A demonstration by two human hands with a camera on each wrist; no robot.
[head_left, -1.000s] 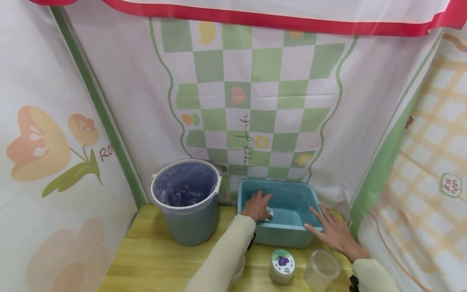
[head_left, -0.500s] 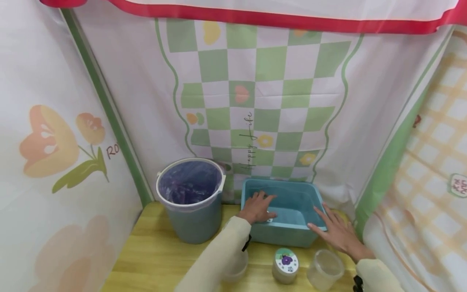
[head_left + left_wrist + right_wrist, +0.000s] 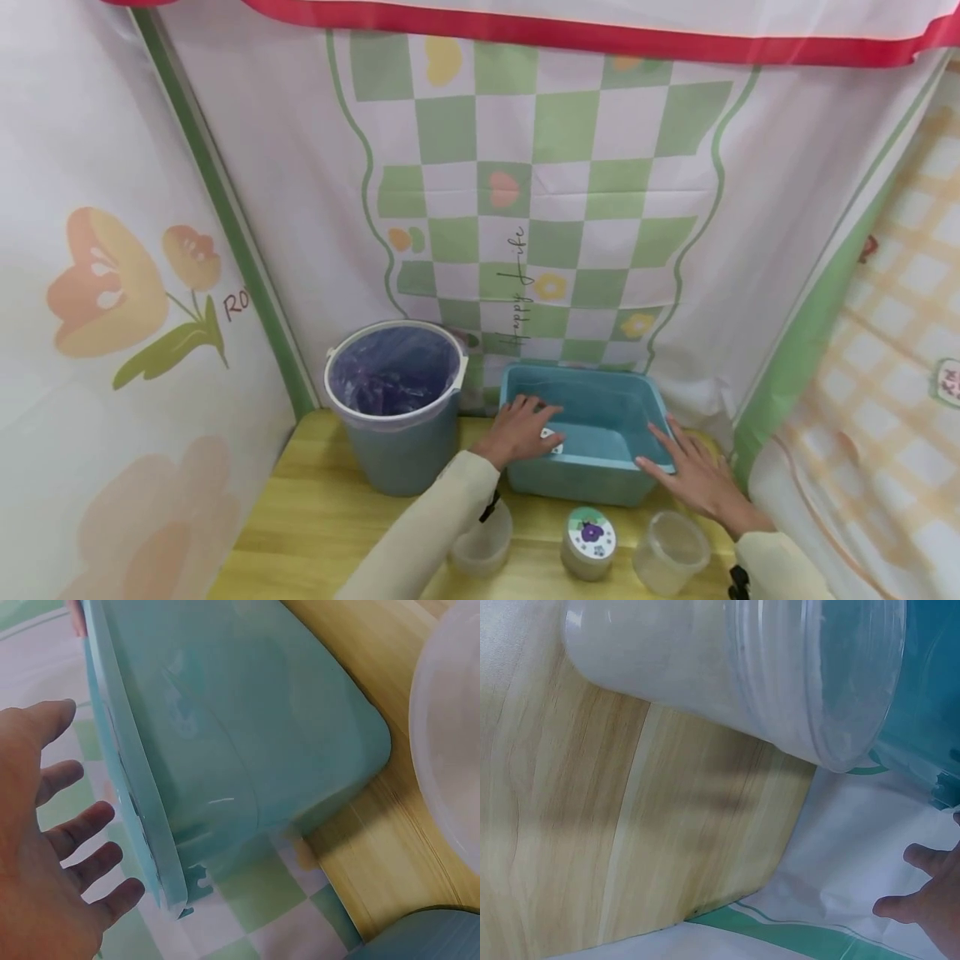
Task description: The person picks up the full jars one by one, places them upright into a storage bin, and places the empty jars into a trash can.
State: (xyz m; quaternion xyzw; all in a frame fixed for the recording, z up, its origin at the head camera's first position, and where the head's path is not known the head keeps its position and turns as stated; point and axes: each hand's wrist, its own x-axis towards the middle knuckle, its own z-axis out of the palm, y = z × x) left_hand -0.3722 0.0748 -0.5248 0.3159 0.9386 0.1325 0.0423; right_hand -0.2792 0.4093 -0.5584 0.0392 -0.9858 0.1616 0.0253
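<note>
While I watch head view, left hand [image 3: 525, 431], fingers spread, hangs over left part of blue basin [image 3: 585, 483], above partly hidden printed disc [image 3: 557, 448]; right hand [image 3: 701, 482] lies spread at its right rim. Basin sits right of bucket [image 3: 405, 458]; lidded tub [image 3: 588, 552] stands nearer, between two clear tubs [image 3: 671, 560]. Left wrist: I see fingers parted; disc contact, can't tell. Right wrist: two straight fingers beside basin.
</note>
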